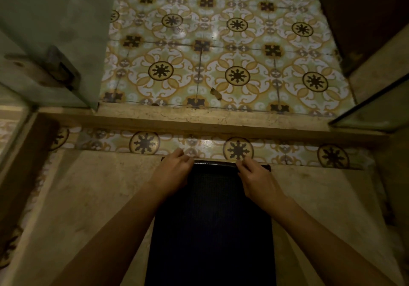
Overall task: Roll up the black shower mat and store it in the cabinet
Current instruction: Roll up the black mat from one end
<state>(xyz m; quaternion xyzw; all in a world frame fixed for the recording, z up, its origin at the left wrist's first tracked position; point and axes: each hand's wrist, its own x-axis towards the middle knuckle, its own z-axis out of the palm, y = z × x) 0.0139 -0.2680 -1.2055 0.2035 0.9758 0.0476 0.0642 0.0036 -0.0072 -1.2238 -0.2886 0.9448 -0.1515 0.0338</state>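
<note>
At about nine o'clock a pale green glass door [57,42] stands swung open, its metal hinge [59,68] showing on the near edge. Beside it, filling the upper middle toward twelve o'clock, lies the patterned tile floor [221,42], cream and ochre with dark star medallions, and a small brownish scrap [216,93] sits on it near the raised stone curb [199,121] that crosses the room from side to side.

On the near side of that curb is a narrow strip of the same tile, then a plain beige stone floor [99,197]. The black mat [212,219] lies flat on this stone, running from six o'clock up toward the centre (its surface has a fine grid texture, though the light is dim).

The left hand [174,170] rests on the mat's far left corner, fingers curled over the edge; its grip looks closed around the rim, which is lifted slightly into a low curl. Just to the right, the right hand [256,179] sits on the far right corner in the same way, fingers bent down and pinching the edge. Between the two hands the far rim of the mat shows as a thin raised lip. Both bare forearms stretch in from the bottom corners.

At three o'clock a dark wooden panel [358,15] rises, with a glass edge [371,113] angled below it.
</note>
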